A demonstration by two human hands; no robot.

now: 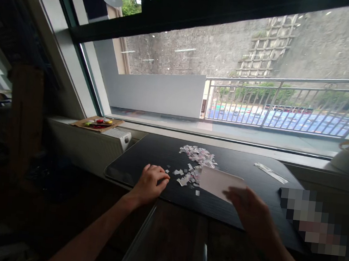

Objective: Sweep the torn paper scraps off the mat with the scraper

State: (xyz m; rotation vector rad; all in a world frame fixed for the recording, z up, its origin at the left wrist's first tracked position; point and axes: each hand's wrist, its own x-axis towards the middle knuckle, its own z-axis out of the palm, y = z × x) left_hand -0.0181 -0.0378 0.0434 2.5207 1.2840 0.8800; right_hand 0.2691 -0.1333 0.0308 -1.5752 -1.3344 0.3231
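Note:
Many small torn paper scraps [197, 154] lie in a loose pile on the black table [240, 159], with a few strays around it. My right hand [249, 205] grips a flat pale pinkish card [219, 181] by its right end. The card's left edge touches the near part of the pile. To the left of the scraps, my left hand [153, 182] rests at the table's front edge, its fingers curled in with the thumb close to the index finger. Whether anything is between those fingertips is hidden. A clear plastic box [140, 243] sits below the table edge, between my forearms.
A clear plastic wrapper [270, 173] lies on the table's right side. At the right edge is a blurred-out item [314, 224]. A cardboard piece [100, 129] with colourful items rests on the radiator [114, 136] at left. A large window stands behind.

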